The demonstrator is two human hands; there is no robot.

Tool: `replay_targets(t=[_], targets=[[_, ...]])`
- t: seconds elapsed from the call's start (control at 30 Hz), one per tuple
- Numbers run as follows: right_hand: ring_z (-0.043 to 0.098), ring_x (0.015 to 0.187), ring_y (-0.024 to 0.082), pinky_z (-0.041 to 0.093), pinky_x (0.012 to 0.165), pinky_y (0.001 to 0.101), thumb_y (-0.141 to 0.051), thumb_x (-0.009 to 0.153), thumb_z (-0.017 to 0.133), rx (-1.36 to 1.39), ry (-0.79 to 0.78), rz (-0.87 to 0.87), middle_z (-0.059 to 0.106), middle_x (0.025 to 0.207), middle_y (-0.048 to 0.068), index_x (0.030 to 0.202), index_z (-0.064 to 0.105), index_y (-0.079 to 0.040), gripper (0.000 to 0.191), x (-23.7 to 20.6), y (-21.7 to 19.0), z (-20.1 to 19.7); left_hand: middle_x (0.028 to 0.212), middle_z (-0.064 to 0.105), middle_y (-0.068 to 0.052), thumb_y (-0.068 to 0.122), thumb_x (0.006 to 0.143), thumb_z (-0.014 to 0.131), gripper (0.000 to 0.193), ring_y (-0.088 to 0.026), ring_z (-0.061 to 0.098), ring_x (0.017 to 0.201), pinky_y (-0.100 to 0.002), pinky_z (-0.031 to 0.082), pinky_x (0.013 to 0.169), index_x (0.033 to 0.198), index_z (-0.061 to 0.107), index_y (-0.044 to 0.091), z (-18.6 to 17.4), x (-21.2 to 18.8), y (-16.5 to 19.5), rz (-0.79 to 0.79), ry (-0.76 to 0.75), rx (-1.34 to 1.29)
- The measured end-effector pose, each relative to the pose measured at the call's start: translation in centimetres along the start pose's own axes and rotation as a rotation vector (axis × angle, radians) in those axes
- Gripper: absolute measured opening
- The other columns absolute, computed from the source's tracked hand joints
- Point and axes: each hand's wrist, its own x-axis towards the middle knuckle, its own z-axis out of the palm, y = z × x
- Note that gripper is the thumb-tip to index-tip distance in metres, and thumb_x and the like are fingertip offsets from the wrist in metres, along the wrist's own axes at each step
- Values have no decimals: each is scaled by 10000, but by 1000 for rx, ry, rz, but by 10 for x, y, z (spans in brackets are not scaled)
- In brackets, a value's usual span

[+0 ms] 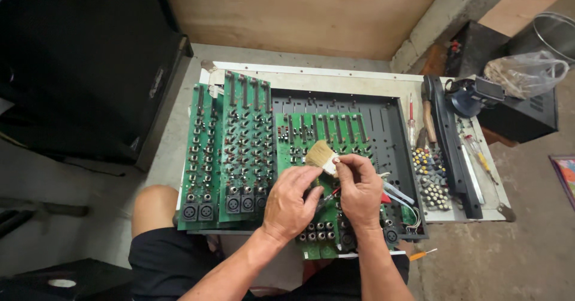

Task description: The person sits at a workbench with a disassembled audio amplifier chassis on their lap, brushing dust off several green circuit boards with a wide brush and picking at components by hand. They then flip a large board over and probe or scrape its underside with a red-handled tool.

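Note:
A paintbrush (320,155) with pale bristles is held by my right hand (359,192), bristles pointing up-left over a green circuit board (317,134). That board lies in an open grey metal chassis (392,127). My left hand (291,203) rests on the same board's near part, fingers curled beside the right hand; whether it grips anything is hidden. Two more green circuit boards (227,151) with rows of knob shafts and black sockets lie stacked to the left.
A heap of small coloured knobs (432,181), a long black panel strip (450,142), screwdrivers (412,121) and a hammer lie on the chassis's right side. A big black speaker cabinet (90,67) stands at left. A plastic bag (522,73) sits on a black box at right.

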Motion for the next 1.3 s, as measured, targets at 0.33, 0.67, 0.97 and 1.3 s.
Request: replay_targets(t=[0.33, 0.67, 0.97, 1.3], targets=[[678, 829, 113, 546, 757, 258, -32, 943, 705, -250, -161, -118, 728, 941, 51, 1041, 698, 0, 103, 4, -16, 5, 1227, 701, -134, 52, 838, 752, 490, -343, 641, 1169, -430, 512, 1034, 1318, 656, 59, 4, -2, -12, 1, 6, -112], [678, 758, 137, 537, 691, 269, -65, 931, 728, -338, -162, -93, 702, 891, 66, 1027, 708, -4, 115, 7, -24, 14, 1227, 699, -139, 72, 859, 744, 490, -337, 647, 1166, -427, 514, 1042, 1339, 648, 65, 4, -4, -20, -28, 17, -124], [670, 749, 142, 531, 684, 273, -60, 921, 741, -351, -170, -114, 689, 883, 67, 1016, 709, -10, 112, 8, -18, 11, 1225, 689, -142, 72, 867, 744, 498, -348, 643, 1164, -435, 516, 1042, 1354, 638, 70, 7, -5, -23, -16, 16, -103], [673, 742, 156, 535, 680, 283, -59, 923, 730, -346, -165, -125, 691, 887, 71, 998, 697, -17, 92, 9, -19, 11, 1233, 689, -147, 65, 864, 737, 510, -357, 640, 1176, -440, 511, 1051, 1362, 627, 66, 12, -5, -23, -3, 12, -99]])
